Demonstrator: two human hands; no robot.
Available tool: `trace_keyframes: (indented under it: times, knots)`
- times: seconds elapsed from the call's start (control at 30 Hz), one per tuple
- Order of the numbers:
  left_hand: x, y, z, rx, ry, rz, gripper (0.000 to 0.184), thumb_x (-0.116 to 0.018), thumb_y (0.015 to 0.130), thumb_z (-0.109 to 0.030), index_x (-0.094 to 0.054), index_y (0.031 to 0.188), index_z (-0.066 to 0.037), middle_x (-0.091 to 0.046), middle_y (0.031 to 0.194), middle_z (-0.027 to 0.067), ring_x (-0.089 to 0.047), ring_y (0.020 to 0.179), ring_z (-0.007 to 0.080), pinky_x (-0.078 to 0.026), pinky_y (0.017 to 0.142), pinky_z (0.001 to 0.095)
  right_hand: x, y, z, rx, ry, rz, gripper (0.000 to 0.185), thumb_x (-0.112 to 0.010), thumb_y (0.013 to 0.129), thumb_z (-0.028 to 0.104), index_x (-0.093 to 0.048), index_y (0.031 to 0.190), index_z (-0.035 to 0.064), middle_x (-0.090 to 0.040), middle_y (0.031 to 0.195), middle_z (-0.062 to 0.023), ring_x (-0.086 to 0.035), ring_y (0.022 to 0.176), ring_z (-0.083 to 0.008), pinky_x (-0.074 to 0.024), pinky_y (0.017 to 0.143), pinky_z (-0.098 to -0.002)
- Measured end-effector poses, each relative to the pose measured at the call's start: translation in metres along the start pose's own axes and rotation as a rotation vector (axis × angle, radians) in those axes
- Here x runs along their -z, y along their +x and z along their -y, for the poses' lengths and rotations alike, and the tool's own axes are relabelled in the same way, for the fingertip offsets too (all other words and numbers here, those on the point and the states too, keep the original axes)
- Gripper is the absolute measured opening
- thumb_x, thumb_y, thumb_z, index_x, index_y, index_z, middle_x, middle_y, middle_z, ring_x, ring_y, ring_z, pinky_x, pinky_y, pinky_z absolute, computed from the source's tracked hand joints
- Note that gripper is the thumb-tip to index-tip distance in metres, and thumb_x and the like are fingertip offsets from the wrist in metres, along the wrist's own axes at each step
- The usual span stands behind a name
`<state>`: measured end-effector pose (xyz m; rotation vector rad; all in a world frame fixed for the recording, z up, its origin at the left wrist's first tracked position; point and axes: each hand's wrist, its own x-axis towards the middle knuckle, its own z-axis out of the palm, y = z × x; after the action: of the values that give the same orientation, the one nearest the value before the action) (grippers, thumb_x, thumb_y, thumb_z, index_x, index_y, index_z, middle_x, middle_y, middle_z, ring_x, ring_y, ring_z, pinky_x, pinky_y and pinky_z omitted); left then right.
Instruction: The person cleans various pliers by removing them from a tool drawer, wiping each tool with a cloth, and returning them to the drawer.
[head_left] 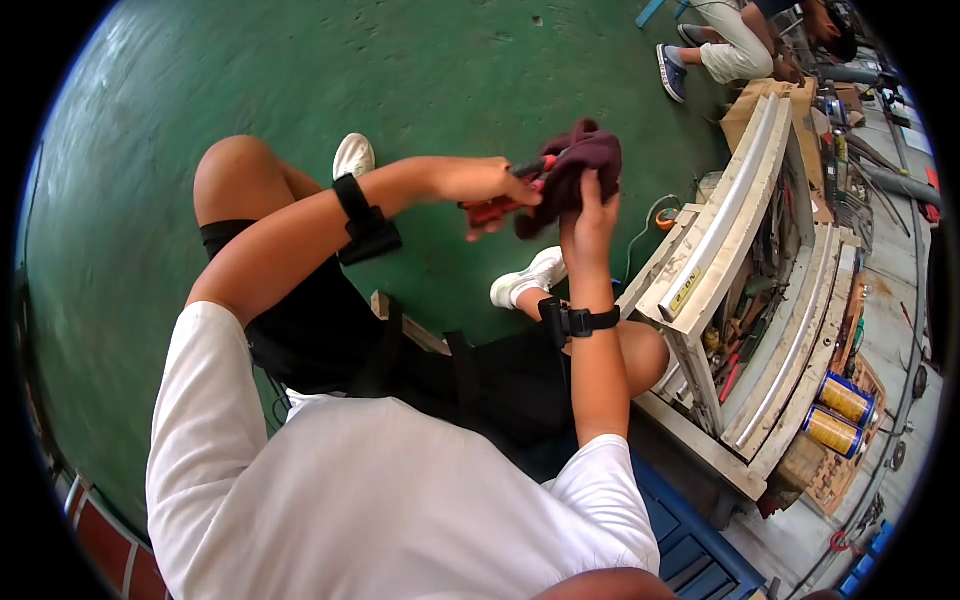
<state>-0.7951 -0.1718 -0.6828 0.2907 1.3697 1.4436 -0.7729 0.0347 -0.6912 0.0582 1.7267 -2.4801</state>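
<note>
My left hand (482, 185) is closed around a red-and-black hand tool (497, 208); motion blur hides its exact kind. The tool's far end meets a dark maroon cloth (582, 165), bunched up in front of me. From below, my right hand (590, 215) grips this cloth, its thumb and fingers pressed into the folds. Both hands are close together over the green floor, above my right shoe. Part of the tool is hidden by my left fingers and by the cloth.
To my right stands a worn cream metal frame (735, 225) with tools in it. Two blue-and-yellow cans (848, 400) lie beyond it. A cardboard box (745, 125) and a crouching co-worker (735, 45) are at upper right. Blue slatted plastic (690, 530) is at lower right.
</note>
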Motion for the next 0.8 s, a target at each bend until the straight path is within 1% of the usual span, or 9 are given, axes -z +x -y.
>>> trace_keyframes:
  times: [0.07,0.13,0.2,0.27,0.33,0.43,0.6,0.73,0.8]
  knots:
    - [-0.015,-0.007,-0.013,-0.007,-0.22,0.002,0.05,-0.045,0.1,-0.043,-0.062,0.101,0.004,-0.049,0.058,0.0045,-0.054,0.053,0.0173,-0.045,0.05,0.0325,-0.01,0.0,0.006,-0.002,0.086,-0.086,0.037,-0.062,0.097,0.022,-0.053,0.126,0.0019,-0.062,0.122,-0.011,-0.063,0.105,-0.0205,-0.0514,0.093,-0.0361]
    - [-0.017,-0.006,-0.016,-0.007,-0.469,0.122,0.054,-0.043,0.101,-0.047,-0.062,0.099,0.003,-0.047,0.058,0.0041,-0.05,0.051,0.0172,-0.044,0.05,0.0322,-0.015,-0.002,0.012,-0.17,0.311,-0.003,0.035,-0.062,0.097,0.023,-0.055,0.124,0.0018,-0.064,0.118,-0.01,-0.064,0.102,-0.0197,-0.0519,0.091,-0.0339]
    - [-0.005,-0.008,-0.013,-0.007,-0.474,0.169,0.054,-0.045,0.1,-0.048,-0.062,0.098,0.003,-0.049,0.059,0.005,-0.055,0.052,0.0186,-0.046,0.051,0.0338,-0.024,-0.012,0.021,-0.229,0.224,0.004,0.034,-0.062,0.097,0.022,-0.056,0.123,0.0026,-0.065,0.114,-0.009,-0.064,0.103,-0.0191,-0.0515,0.091,-0.0337]
    - [-0.001,-0.017,-0.019,0.09,-0.133,-0.038,0.054,-0.047,0.099,-0.049,-0.062,0.099,0.003,-0.053,0.062,0.006,-0.062,0.056,0.0203,-0.05,0.053,0.0337,-0.035,-0.018,0.016,-0.136,0.147,-0.025,0.033,-0.063,0.096,0.021,-0.057,0.123,0.0035,-0.065,0.115,-0.0084,-0.063,0.104,-0.0189,-0.051,0.091,-0.0337]
    - [-0.001,-0.012,-0.015,0.099,-0.05,-0.084,0.054,-0.047,0.098,-0.051,-0.062,0.101,0.0,-0.062,0.074,0.0089,-0.067,0.065,0.0197,-0.049,0.051,0.0314,-0.027,-0.014,0.012,-0.126,0.149,0.025,0.033,-0.064,0.095,0.021,-0.057,0.123,0.0041,-0.064,0.118,-0.0074,-0.062,0.106,-0.0188,-0.0504,0.092,-0.034]
    - [-0.013,-0.014,-0.024,0.044,-0.121,0.093,0.057,-0.05,0.096,-0.055,-0.064,0.104,0.0,-0.062,0.074,0.0078,-0.063,0.051,0.0195,-0.048,0.048,0.0299,-0.002,-0.001,0.011,0.003,0.182,-0.076,0.035,-0.061,0.097,0.024,-0.057,0.125,0.0037,-0.062,0.121,-0.0086,-0.061,0.11,-0.0207,-0.048,0.098,-0.0378]
    - [-0.007,-0.02,-0.034,0.059,-0.114,0.286,0.056,-0.051,0.096,-0.054,-0.066,0.103,0.0,-0.062,0.069,0.0063,-0.062,0.051,0.0181,-0.044,0.043,0.0267,0.011,0.015,0.039,0.037,0.255,-0.248,0.047,-0.046,0.102,0.041,-0.052,0.132,0.0071,-0.059,0.126,-0.0095,-0.056,0.118,-0.0252,-0.0431,0.105,-0.0429]
    - [-0.005,-0.016,-0.035,-0.081,-0.12,0.094,0.055,-0.058,0.093,-0.052,-0.066,0.101,0.002,-0.063,0.064,0.0082,-0.062,0.051,0.0165,-0.044,0.044,0.0269,-0.01,0.002,0.012,-0.164,0.45,-0.175,0.048,-0.045,0.1,0.044,-0.053,0.135,0.0109,-0.059,0.13,-0.008,-0.054,0.121,-0.0265,-0.0411,0.106,-0.044]
    - [0.003,-0.01,-0.034,-0.159,0.052,-0.415,0.056,-0.062,0.09,-0.053,-0.067,0.096,0.002,-0.063,0.06,0.0086,-0.062,0.05,0.0164,-0.044,0.045,0.028,-0.022,-0.004,0.0,-0.173,0.405,0.027,0.049,-0.048,0.099,0.042,-0.051,0.137,0.0095,-0.056,0.134,-0.0076,-0.05,0.126,-0.0258,-0.0354,0.111,-0.0455]
